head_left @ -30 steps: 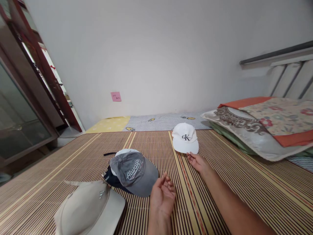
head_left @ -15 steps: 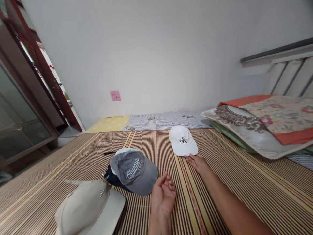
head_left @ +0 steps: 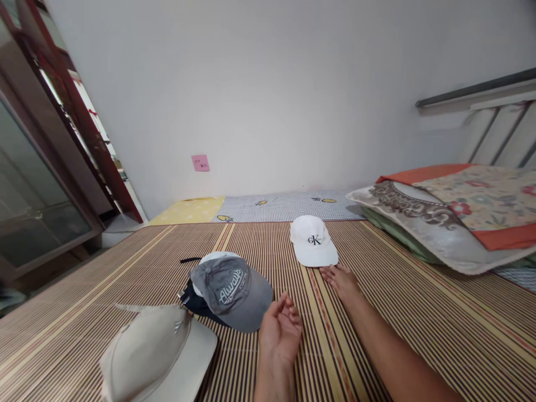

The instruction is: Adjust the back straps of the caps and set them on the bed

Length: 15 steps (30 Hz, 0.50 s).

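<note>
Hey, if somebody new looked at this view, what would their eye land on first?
Probably the white cap with dark letters, toward the far side of the striped mat, with the right hand by its front edge. Next, the gray "Always" cap left of the palm-up left hand, and the beige cap at lower left. The pink note also stands out on the pale wall.

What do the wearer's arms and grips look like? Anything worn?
Left grip and right grip are bare human hands, no gloves or rings visible. Left forearm and right forearm show no sleeve, watch, cable or clear marking in view.
</note>
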Motion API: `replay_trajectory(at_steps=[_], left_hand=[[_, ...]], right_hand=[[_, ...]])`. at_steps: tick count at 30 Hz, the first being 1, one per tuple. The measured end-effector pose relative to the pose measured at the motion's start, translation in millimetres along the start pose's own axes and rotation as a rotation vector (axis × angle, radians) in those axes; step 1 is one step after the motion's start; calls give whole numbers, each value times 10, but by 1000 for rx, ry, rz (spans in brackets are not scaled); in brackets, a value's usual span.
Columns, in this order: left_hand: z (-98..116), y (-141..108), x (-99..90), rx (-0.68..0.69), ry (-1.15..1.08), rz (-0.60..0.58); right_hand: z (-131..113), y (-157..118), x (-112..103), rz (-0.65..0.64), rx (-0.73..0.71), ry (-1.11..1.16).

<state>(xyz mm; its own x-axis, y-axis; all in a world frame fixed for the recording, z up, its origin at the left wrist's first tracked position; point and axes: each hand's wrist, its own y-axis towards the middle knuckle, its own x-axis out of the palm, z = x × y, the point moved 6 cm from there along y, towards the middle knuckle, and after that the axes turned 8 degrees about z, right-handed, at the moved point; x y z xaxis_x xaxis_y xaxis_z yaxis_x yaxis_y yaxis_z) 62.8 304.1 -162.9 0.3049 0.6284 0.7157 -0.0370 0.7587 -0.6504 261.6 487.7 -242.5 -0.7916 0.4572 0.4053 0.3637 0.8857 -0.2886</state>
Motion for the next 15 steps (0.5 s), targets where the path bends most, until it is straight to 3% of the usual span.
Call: replay_trajectory(at_steps=[6, 15], left_hand=[[-2, 26, -8, 1, 7, -6], [17, 40, -10, 17, 6, 0]], right_hand=[[36, -13, -33, 10, 53, -21], [40, -118, -105, 0, 9, -111]])
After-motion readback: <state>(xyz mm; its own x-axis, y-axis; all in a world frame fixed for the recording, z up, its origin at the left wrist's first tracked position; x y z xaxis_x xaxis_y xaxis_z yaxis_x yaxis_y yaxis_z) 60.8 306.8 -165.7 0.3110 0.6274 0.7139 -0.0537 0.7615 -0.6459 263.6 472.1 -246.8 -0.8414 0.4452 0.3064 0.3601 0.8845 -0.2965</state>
